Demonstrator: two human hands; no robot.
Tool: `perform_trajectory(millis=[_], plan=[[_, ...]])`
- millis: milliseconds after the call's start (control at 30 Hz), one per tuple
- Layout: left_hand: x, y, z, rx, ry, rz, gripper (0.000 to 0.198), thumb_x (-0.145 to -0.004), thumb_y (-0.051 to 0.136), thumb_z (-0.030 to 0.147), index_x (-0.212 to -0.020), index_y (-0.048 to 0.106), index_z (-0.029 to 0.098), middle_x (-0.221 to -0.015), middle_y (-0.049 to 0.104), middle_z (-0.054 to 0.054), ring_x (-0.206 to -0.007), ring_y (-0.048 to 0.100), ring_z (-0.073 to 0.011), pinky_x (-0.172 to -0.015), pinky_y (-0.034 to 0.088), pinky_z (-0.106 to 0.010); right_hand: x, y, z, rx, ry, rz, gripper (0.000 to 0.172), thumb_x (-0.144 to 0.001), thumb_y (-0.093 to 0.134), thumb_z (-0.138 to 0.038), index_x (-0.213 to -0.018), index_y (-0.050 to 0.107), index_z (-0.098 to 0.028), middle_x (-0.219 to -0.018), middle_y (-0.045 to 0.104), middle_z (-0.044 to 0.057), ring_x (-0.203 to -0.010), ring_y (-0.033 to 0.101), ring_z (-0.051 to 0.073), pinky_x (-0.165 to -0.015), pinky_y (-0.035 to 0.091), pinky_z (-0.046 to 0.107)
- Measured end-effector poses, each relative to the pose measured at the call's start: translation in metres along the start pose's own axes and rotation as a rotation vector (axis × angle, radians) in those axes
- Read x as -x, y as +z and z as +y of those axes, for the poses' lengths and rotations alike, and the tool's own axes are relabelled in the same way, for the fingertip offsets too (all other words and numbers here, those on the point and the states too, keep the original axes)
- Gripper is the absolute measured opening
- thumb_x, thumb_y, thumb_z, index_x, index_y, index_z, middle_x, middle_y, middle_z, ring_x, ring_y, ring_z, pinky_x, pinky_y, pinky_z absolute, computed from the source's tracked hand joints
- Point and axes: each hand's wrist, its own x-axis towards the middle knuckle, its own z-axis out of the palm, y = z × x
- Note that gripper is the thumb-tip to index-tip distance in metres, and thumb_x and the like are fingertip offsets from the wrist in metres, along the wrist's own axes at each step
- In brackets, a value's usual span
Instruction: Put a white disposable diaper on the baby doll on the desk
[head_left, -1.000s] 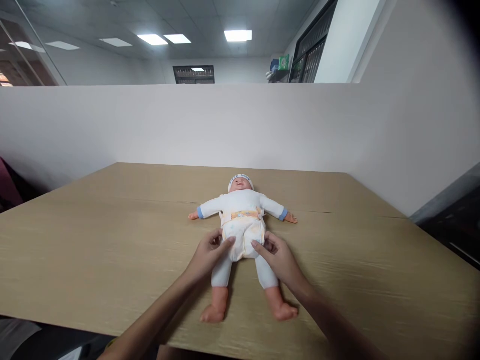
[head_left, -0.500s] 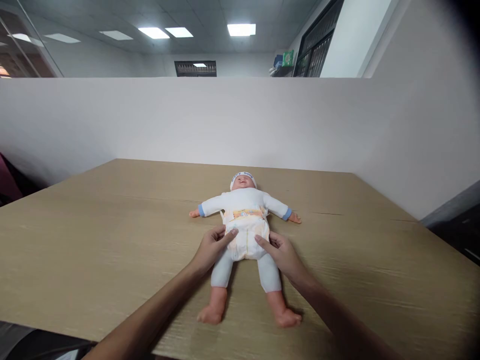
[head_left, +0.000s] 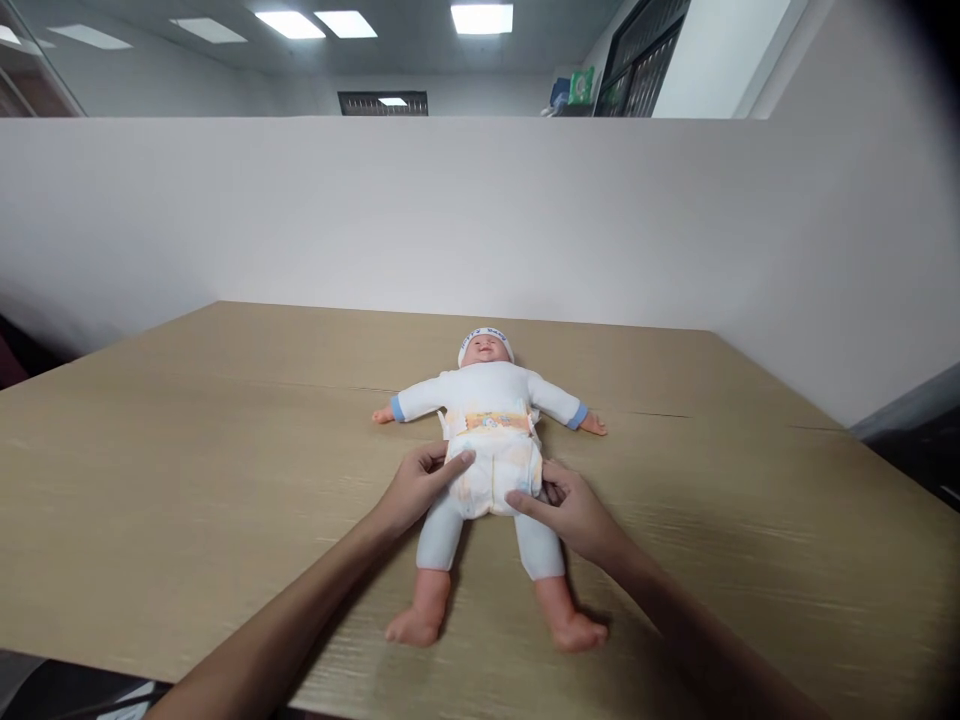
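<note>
A baby doll (head_left: 486, 385) in a white suit and cap lies on its back on the wooden table (head_left: 187, 450), arms spread, bare feet toward me. It wears a white diaper (head_left: 493, 472) with an orange waistband. My left hand (head_left: 414, 487) pinches the diaper's left leg edge, thumb on top and fingers curled under. My right hand (head_left: 571, 508) grips the diaper's right leg edge the same way, thumb across the front.
A white partition wall (head_left: 450, 210) stands along the table's far edge and right side. A dark surface (head_left: 915, 440) shows past the table's right corner. Ceiling lights and a dark window frame appear above the partition.
Both hands have stayed at the diaper's leg edges, shifting slightly up along it. The camera has tilted down a little, so the doll sits higher in view.
</note>
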Motion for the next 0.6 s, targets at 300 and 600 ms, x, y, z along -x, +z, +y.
perform_trajectory(millis=[300,600], plan=[[0.006,-0.01,0.009,-0.019,-0.001,-0.161,0.044,-0.089,0.077,0.048,-0.118,0.074,0.015,-0.116,0.077,-0.011,-0.105,0.071,-0.0286,-0.088,0.057,-0.035,0.003,-0.005,-0.006,0.225,-0.043,-0.009,0.04,-0.087,0.075,-0.054,-0.11,0.075,-0.022,-0.099,0.072,0.007,-0.09,0.064,0.027,-0.082,0.054,0.038],[0.004,-0.012,0.007,-0.106,0.087,-0.199,0.049,-0.095,0.071,0.048,-0.135,0.067,0.019,-0.134,0.073,-0.011,-0.124,0.066,-0.0323,-0.104,0.054,-0.043,-0.003,-0.019,-0.003,0.459,-0.304,-0.117,0.028,-0.091,0.076,-0.05,-0.093,0.075,-0.022,-0.088,0.067,0.003,-0.086,0.057,0.023,-0.08,0.047,0.034]])
